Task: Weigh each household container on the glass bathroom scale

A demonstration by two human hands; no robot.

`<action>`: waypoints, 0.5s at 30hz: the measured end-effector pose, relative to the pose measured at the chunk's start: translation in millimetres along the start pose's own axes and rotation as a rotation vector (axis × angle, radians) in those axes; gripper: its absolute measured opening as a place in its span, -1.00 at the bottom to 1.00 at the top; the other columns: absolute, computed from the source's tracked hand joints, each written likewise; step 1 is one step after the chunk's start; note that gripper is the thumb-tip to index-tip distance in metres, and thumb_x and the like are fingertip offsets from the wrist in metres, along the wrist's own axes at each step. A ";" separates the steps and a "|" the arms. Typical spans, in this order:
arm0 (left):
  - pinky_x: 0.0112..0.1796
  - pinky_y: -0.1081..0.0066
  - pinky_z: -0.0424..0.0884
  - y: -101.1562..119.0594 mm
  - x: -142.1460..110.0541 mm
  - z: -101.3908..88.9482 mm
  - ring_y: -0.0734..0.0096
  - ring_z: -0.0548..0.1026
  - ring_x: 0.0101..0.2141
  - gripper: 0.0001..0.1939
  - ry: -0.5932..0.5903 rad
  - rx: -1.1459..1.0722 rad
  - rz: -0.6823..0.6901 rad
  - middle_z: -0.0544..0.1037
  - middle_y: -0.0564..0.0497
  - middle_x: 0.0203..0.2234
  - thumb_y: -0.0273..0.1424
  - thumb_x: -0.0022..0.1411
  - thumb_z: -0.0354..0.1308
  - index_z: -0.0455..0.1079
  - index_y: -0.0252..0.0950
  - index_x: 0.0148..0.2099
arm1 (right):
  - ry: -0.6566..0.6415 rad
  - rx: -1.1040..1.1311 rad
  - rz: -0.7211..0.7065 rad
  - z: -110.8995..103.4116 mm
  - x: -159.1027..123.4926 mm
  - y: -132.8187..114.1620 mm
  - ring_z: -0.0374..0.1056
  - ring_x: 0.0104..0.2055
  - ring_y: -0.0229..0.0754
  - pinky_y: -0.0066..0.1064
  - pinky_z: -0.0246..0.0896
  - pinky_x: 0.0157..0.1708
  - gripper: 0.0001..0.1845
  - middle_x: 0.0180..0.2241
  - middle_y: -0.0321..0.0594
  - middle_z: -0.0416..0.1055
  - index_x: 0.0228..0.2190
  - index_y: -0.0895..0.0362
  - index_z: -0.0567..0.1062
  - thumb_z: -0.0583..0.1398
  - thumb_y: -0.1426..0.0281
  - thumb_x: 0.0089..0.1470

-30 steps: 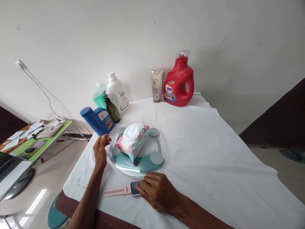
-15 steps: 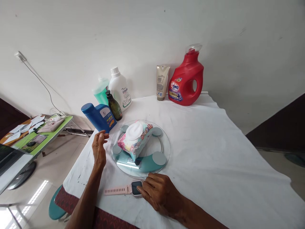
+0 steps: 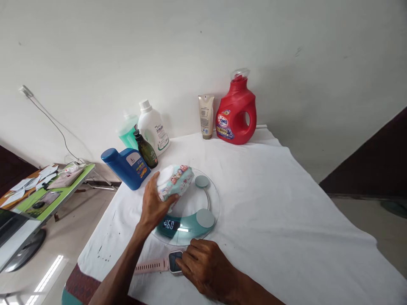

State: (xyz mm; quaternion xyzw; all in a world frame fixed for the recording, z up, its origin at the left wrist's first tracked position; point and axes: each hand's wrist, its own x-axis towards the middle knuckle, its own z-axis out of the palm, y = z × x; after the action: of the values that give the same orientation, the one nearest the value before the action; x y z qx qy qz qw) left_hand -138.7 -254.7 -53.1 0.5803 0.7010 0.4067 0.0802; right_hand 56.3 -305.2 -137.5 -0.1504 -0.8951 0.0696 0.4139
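My left hand (image 3: 155, 207) is closed round a pack of wet wipes (image 3: 179, 182) with a white lid, thumb on the near side and fingers at its left end. The pack is tilted over the left part of a round glass scale (image 3: 213, 190), whose display (image 3: 171, 225) shows lit digits. Whether the pack still touches the glass is hard to tell. In front of the scale, my right hand (image 3: 203, 264) has its fingers curled over the right side of a smartwatch (image 3: 174, 262) with a pink strap, index finger against its screen. The hand hides the strap's other half.
Beyond the scale at left stand a blue bottle (image 3: 129, 169), a dark green bottle (image 3: 146, 150), a white jug (image 3: 154, 127) and a green liquid bottle (image 3: 127, 131). A beige tube (image 3: 206, 116) and a red detergent jug (image 3: 237, 112) stand by the wall.
My left hand has moved right from beside the scale, gripped the wipes pack and tilted it. The scale's display is uncovered. My right hand stays at the smartwatch; the view has shifted slightly.
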 end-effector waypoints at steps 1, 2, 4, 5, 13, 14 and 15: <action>0.21 -0.04 0.33 -1.6 9.1 -3.8 -0.10 0.42 0.20 -0.18 0.008 -0.059 -0.015 0.47 -0.16 0.19 -0.18 -0.01 0.46 0.32 -0.14 0.29 | 0.001 0.000 0.005 0.4 -0.5 -0.1 0.16 -0.53 -0.23 -0.30 -0.12 -0.51 -0.63 -0.59 -0.30 0.33 -0.57 0.12 0.37 0.14 0.50 0.30; 0.20 0.00 0.35 -1.8 19.6 -7.5 -0.07 0.44 0.19 -0.22 0.021 -0.098 -0.026 0.48 -0.13 0.18 -0.17 0.01 0.46 0.34 -0.14 0.26 | 0.002 0.000 0.008 0.4 -0.8 -0.1 0.16 -0.53 -0.23 -0.30 -0.12 -0.51 -0.64 -0.59 -0.31 0.33 -0.57 0.12 0.36 0.15 0.49 0.29; 0.18 0.05 0.36 1.5 45.5 -11.7 -0.04 0.45 0.17 -0.25 0.071 -0.111 -0.031 0.49 -0.11 0.16 -0.17 0.01 0.45 0.36 -0.15 0.24 | 0.006 -0.015 0.006 -0.3 -0.9 0.1 0.15 -0.53 -0.23 -0.30 -0.15 -0.51 -0.67 -0.60 -0.31 0.31 -0.57 0.11 0.34 0.19 0.50 0.23; 0.18 0.06 0.36 4.2 61.0 -11.3 -0.04 0.45 0.17 -0.23 0.100 -0.097 -0.018 0.49 -0.11 0.17 -0.17 0.01 0.45 0.34 -0.15 0.26 | 0.010 -0.027 -0.007 -0.6 -0.8 0.3 0.14 -0.53 -0.23 -0.30 -0.17 -0.51 -0.69 -0.60 -0.32 0.30 -0.57 0.11 0.33 0.21 0.51 0.19; 0.25 0.07 0.29 -7.6 182.4 51.1 -0.06 0.38 0.24 -0.17 0.036 0.011 0.103 0.41 -0.25 0.23 -0.30 0.03 0.40 0.22 -0.30 0.31 | 0.230 -0.098 -0.044 15.3 0.8 5.9 -0.02 -0.60 -0.26 -0.31 -0.30 -0.55 -0.61 -0.68 -0.34 0.16 -0.65 0.10 0.23 0.18 0.53 0.17; 0.27 0.06 0.25 -13.5 188.0 60.1 -0.08 0.35 0.27 -0.17 0.012 0.041 0.110 0.40 -0.28 0.24 -0.32 0.03 0.39 0.21 -0.32 0.32 | 0.268 -0.108 -0.049 17.7 1.4 6.5 -0.06 -0.61 -0.26 -0.30 -0.31 -0.56 -0.59 -0.70 -0.35 0.12 -0.66 0.10 0.20 0.14 0.55 0.17; 0.28 0.04 0.23 -19.2 190.5 67.8 -0.10 0.33 0.28 -0.17 -0.015 0.077 0.121 0.38 -0.31 0.25 -0.34 0.04 0.39 0.20 -0.34 0.33 | 0.294 -0.114 -0.055 19.3 2.0 6.9 -0.08 -0.61 -0.25 -0.30 -0.32 -0.57 -0.58 -0.71 -0.35 0.10 -0.67 0.09 0.19 0.12 0.57 0.18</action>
State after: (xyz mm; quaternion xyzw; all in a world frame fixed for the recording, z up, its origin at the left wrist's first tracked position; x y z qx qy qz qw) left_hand -173.2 -54.9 -41.8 0.6272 0.6791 0.3794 0.0385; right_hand 41.8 -298.1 -150.3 -0.1578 -0.8312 -0.0153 0.5329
